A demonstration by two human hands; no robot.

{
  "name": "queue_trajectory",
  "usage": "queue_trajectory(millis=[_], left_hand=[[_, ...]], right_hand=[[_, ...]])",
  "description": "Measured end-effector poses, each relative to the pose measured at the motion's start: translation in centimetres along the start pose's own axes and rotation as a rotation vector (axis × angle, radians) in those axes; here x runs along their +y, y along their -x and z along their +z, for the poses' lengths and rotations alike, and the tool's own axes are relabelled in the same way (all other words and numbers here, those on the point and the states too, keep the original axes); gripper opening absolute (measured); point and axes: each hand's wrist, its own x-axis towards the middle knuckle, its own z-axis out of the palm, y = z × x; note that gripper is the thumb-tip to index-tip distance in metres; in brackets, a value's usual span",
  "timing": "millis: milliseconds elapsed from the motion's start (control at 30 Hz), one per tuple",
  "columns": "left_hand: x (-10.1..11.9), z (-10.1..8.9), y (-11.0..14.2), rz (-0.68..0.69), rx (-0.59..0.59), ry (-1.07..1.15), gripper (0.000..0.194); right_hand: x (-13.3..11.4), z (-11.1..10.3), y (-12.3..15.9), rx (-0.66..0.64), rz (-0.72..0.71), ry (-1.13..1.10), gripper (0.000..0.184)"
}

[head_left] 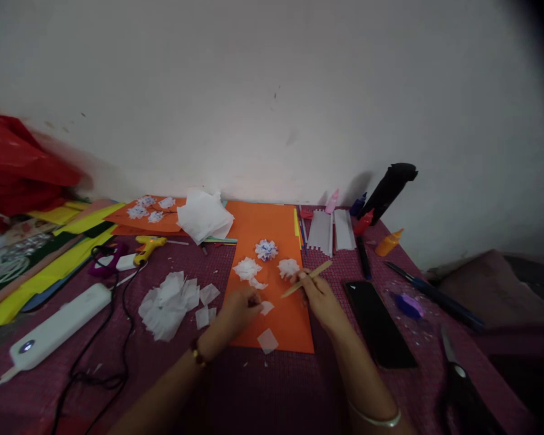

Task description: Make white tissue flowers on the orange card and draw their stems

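Observation:
My right hand (320, 296) grips a flat wooden craft stick (307, 279), which slants over an orange paper sheet (285, 329). The fingers of my left hand (242, 309) are curled in a pinch above the same sheet; what they hold, if anything, is hidden. Close to those fingertips lies a small white tissue paper square (267, 307), and another tissue square (267, 341) is nearer the front edge. Farther up the sheet sit a white paper flower with blue marks (266, 249), a white tissue flower (247, 268) and one more tissue flower (289, 267) beside my right fingertips.
A tissue pile (167, 305), a yellow glue gun (149, 246), a black cord (127, 338) and a white power strip (61, 326) are on the left. To the right lie a phone (379, 324), scissors (462, 380), a craft knife (435, 295) and glue bottles (390, 242). A wall stands behind.

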Motion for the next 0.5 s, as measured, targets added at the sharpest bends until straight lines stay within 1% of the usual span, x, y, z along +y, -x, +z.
queue_trajectory(millis=[100,167,267,367,500], left_hand=[[0.4,0.9,-1.6,-0.016,0.083,-0.057,0.009],[0.6,1.1,-2.3,-0.039,0.125,-0.083,0.009],[0.6,1.1,-3.2,-0.069,0.164,-0.113,0.015],[0.3,1.2,-3.8,-0.072,0.159,-0.117,0.019],[0.1,0.7,-3.9,-0.047,0.125,-0.092,0.013]], right_hand=[[0.9,0.4,-0.5,-0.043,0.000,0.018,0.031],[1.5,0.7,-0.7,-0.057,-0.017,0.047,0.029],[1.9,1.2,-0.9,-0.058,-0.046,0.063,0.024],[2.0,1.8,-0.9,-0.053,-0.075,0.070,0.023],[2.0,2.3,-1.1,-0.043,-0.110,0.089,0.024]])
